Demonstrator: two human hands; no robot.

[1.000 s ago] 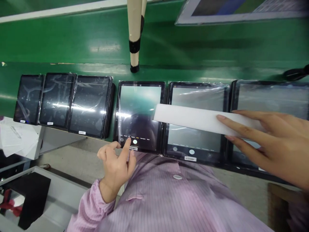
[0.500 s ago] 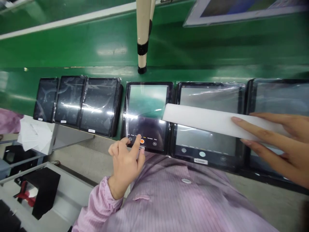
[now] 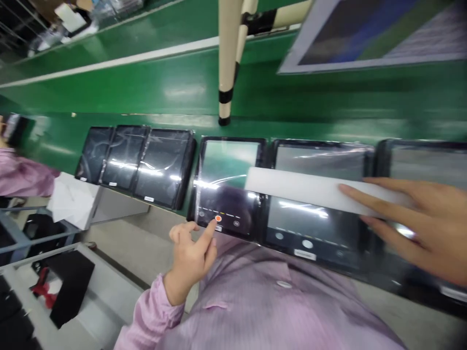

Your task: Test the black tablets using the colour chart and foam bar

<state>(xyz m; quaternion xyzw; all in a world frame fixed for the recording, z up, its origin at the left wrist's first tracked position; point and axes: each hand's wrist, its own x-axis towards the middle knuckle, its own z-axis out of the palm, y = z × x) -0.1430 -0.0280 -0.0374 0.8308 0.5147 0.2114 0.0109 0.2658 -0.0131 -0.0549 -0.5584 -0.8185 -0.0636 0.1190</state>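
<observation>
Pink-sleeved left hand (image 3: 194,253) is empty, index extended to a black-framed rectangular tablet (image 3: 228,160) on the glossy green worktop (image 3: 251,124); contact cannot be confirmed. The round on-screen button (image 3: 218,218), white a second ago, shows orange: a tap apparently registers. Farther out, the right hand (image 3: 426,226) pinches a long white bar (image 3: 292,187) over the tablet's right edge.

I have my left hand (image 3: 193,255) back up, index finger pointed forward, other fingers loosely curled, holding nothing. Its wrist (image 3: 175,288) looks nearly straight; my left forearm (image 3: 151,308) angles up from below, sleeved in pink. My right hand (image 3: 423,221) enters from the right edge, fingers stretched leftward and parted in a grip. Right wrist out of view.
</observation>
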